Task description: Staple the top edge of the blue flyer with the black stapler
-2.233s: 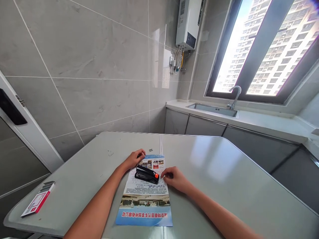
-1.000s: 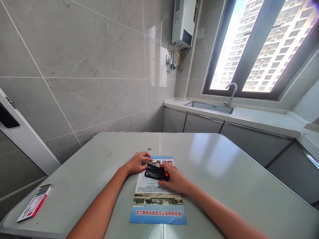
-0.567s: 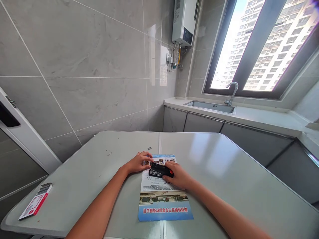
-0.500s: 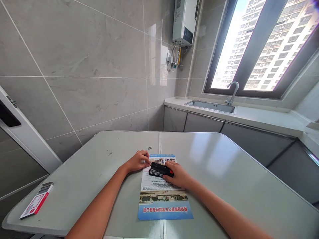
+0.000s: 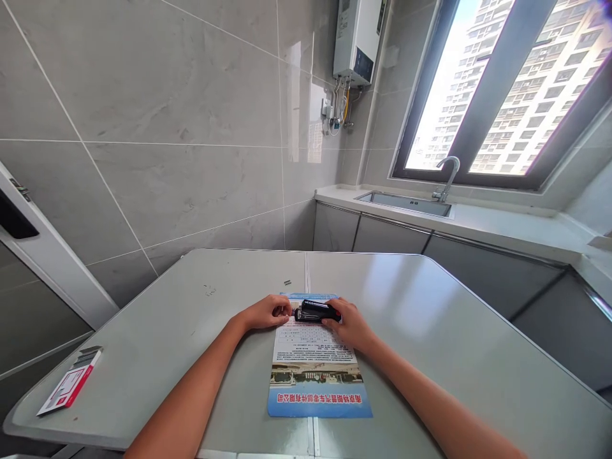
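Observation:
A black stapler (image 5: 317, 311) lies sideways over the upper part of a printed sheet (image 5: 316, 357), its nose pointing left. My right hand (image 5: 350, 322) grips its rear end, fingers over the top and thumb on the near side. The stapler looks more closed than spread. Just left of its nose, my left hand (image 5: 268, 312) rests at the sheet's left edge with fingers curled and tips pinched together; what lies between them is too small to make out. Beyond the hands, a small strip of staples (image 5: 287, 282) sits on the table.
The pale folding table (image 5: 157, 357) has a seam down its middle. A white and red package (image 5: 71, 382) lies near its left corner, and small dark bits (image 5: 209, 290) lie farther back. Behind stand a counter with a sink (image 5: 406, 203) and a tiled wall (image 5: 191, 185).
The stapler has come down from its spread, angled pose and shifted slightly up and right with my right hand. My left hand's fingers have curled in more beside its nose.

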A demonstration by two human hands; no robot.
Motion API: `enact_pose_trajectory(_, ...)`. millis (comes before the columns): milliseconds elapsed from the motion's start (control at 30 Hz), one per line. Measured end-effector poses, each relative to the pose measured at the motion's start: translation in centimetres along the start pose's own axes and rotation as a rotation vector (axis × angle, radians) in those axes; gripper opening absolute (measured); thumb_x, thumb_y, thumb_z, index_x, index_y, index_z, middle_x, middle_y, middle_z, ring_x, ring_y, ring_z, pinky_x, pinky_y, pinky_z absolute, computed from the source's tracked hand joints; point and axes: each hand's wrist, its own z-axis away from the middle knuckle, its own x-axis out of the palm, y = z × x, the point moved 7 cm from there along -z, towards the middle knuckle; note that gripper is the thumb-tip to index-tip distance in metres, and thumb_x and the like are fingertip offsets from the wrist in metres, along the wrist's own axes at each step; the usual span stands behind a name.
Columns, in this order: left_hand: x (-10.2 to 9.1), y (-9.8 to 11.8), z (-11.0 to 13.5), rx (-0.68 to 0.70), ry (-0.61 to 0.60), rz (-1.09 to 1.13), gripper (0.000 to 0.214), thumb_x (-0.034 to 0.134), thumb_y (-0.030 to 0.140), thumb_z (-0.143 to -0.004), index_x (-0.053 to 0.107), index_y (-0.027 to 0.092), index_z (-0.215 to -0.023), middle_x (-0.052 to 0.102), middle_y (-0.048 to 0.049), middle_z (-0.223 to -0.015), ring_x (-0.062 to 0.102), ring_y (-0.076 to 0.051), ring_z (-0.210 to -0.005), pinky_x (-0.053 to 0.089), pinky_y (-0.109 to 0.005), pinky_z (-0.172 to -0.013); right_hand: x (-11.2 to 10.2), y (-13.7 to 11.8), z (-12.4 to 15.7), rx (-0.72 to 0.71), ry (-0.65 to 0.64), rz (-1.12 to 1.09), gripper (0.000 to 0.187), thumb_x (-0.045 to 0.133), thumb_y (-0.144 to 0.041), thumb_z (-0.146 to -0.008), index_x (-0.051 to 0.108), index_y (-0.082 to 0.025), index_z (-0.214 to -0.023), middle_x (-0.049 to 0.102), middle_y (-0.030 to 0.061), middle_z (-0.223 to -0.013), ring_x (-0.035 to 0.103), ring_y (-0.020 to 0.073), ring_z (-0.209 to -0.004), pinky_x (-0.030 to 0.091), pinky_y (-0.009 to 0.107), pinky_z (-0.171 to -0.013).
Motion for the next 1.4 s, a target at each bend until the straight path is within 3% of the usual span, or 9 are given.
enact_pose_trajectory(267,0.5,0.5,-0.4,-0.045,0.002,-0.054,0.034,0.080,0.036,-0.077,0.065,0.020,-0.102,0.059,0.0009,-0.088,0.052,-0.014,-0.075,0.038,-0.024,-0.066,0.6,0.3,0.0,0.031,-0.050,-0.004,0.025,0.072,-0.028,-0.084,0.069,-0.021,-0.108,0.067,0.0062,-0.097,0.060,0.0228,-0.088,0.044,0.033,-0.079)
enact_pose_trajectory(400,0.5,0.2,-0.6,-0.064,0.069,-0.041,0.032,0.082,0.041,-0.076,0.067,0.019,-0.096,0.060,0.0007,-0.085,0.053,-0.014,-0.074,0.038,-0.024,-0.065,-0.7,0.5,-0.2,-0.013,0.029,-0.072,0.038,0.074,-0.035,-0.084,0.068,-0.023,-0.119,0.069,0.0067,-0.105,0.062,0.0230,-0.093,0.046,0.035,-0.085)
enact_pose_trajectory(467,0.6,0.1,-0.7,-0.070,0.075,-0.017,0.033,0.082,0.042,-0.076,0.069,0.019,-0.096,0.060,0.0007,-0.084,0.053,-0.014,-0.074,0.039,-0.024,-0.065,-2.1,0.8,-0.3,-0.052,0.114,-0.107,0.025,0.064,-0.040,-0.092,0.073,-0.022,-0.107,0.069,0.0054,-0.096,0.061,0.0206,-0.087,0.045,0.032,-0.081)
enact_pose_trajectory(600,0.7,0.2,-0.7,-0.059,0.048,0.016,0.033,0.082,0.041,-0.077,0.073,0.019,-0.100,0.062,0.0007,-0.083,0.054,-0.013,-0.074,0.040,-0.024,-0.066,-4.2,2.3,-0.2,-0.031,0.218,-0.150,0.045,0.048,-0.043,-0.100,0.075,-0.018,-0.074,0.051,-0.0010,-0.061,0.044,0.0133,-0.058,0.032,0.028,-0.060)
enact_pose_trajectory(700,0.8,0.2,-0.7,-0.073,0.042,0.017,0.030,0.081,0.037,-0.078,0.073,0.019,-0.100,0.063,0.0006,-0.083,0.055,-0.013,-0.074,0.040,-0.024,-0.067,-3.9,2.9,-0.2,-0.043,0.164,-0.155,0.046,0.050,-0.041,-0.098,0.071,-0.017,-0.065,0.036,-0.0040,-0.055,0.033,0.0109,-0.054,0.024,0.028,-0.056)
enact_pose_trajectory(833,0.9,-0.2,-0.7,-0.097,0.046,0.014,0.029,0.080,0.036,-0.078,0.072,0.018,-0.099,0.064,0.0006,-0.083,0.055,-0.013,-0.073,0.039,-0.024,-0.066,-3.0,3.0,-0.4,-0.066,0.075,-0.141,0.050,0.050,-0.039,-0.095,0.048,-0.017,-0.050,0.026,-0.0043,-0.058,0.024,0.0098,-0.056,0.018,0.029,-0.056)
enact_pose_trajectory(1000,1.0,-0.5,-0.9,-0.092,0.052,0.001,0.030,0.082,0.038,-0.077,0.073,0.018,-0.097,0.064,0.0013,-0.080,0.054,-0.013,-0.072,0.038,-0.024,-0.066,-2.6,3.0,-0.5,-0.027,0.015,-0.138,0.046,0.050,-0.034,-0.091,0.023,-0.021,-0.056,0.016,-0.0044,-0.063,0.017,0.0099,-0.060,0.016,0.029,-0.057)
enact_pose_trajectory(1400,1.0,-0.6,-0.9,-0.115,0.048,0.043,0.032,0.082,0.042,-0.076,0.074,0.017,-0.095,0.064,0.0013,-0.079,0.051,-0.013,-0.070,0.037,-0.024,-0.065,-2.5,3.4,-1.0,0.090,-0.083,-0.147,0.044,0.050,-0.039,-0.085,0.021,-0.022,-0.057,0.016,-0.0036,-0.063,0.015,0.0103,-0.060,0.013,0.029,-0.055)
